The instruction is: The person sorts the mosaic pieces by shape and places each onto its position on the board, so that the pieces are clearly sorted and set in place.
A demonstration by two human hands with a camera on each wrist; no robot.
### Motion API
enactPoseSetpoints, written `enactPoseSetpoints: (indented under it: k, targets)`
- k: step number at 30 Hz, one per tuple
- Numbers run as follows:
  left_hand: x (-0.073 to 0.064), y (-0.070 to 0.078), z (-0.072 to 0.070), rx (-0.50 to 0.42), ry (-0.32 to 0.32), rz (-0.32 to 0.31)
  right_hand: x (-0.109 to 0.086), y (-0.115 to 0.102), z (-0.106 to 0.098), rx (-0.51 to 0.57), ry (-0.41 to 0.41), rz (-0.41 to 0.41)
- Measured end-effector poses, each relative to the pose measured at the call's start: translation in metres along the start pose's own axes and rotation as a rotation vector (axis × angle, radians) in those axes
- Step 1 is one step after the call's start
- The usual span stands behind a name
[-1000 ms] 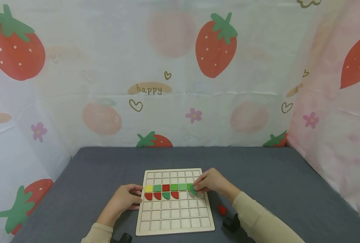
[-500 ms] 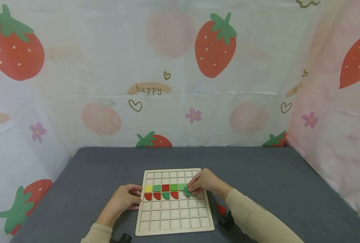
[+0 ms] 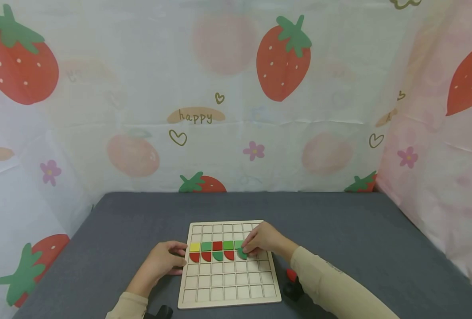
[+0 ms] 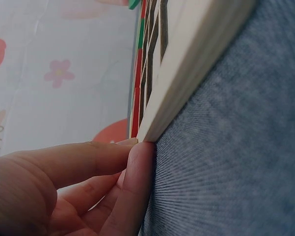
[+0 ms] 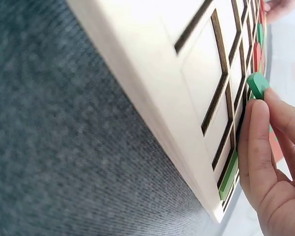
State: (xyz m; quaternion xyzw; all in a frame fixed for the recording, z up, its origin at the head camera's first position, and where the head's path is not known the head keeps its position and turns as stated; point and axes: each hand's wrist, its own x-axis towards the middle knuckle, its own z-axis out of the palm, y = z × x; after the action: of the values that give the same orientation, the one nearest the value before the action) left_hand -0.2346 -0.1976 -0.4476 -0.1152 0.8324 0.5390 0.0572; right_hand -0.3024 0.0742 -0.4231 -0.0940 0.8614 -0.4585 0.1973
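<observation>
A wooden grid board [image 3: 230, 293] lies on the table. Along its third row run square tiles, among them a yellow tile [image 3: 195, 247] at the left end and a red one [image 3: 217, 246]. Below them sit quarter-circle tiles, such as the red quarter-circle [image 3: 229, 255]. My left hand [image 3: 166, 258] holds the board's left edge between thumb and finger. Over the fifth column of the fourth row, my right hand [image 3: 265, 241] pinches a green quarter-circle tile [image 5: 257, 85]. That tile looks tilted above the board in the right wrist view. The hand hides part of the row's right end.
A red piece [image 3: 291, 275] lies on the dark grey tabletop [image 3: 331, 235], right of the board and partly behind the right wrist's black camera [image 3: 293, 290]. Strawberry-patterned cloth [image 3: 236, 155] surrounds the table at the back and sides.
My right hand has moved left along the fourth row, bringing the green quarter-circle tile from the sixth column to the fifth. The left hand has stayed at the board's edge.
</observation>
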Motion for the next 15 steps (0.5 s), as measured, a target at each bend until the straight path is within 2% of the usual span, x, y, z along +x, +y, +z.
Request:
enactPoseSetpoints:
  k: [15]
  targets:
    - [-0.0004, -0.0002, -0.0007, -0.012, -0.005, 0.010, -0.0041, -0.0044, 0.0091, -0.106, 0.027, -0.088]
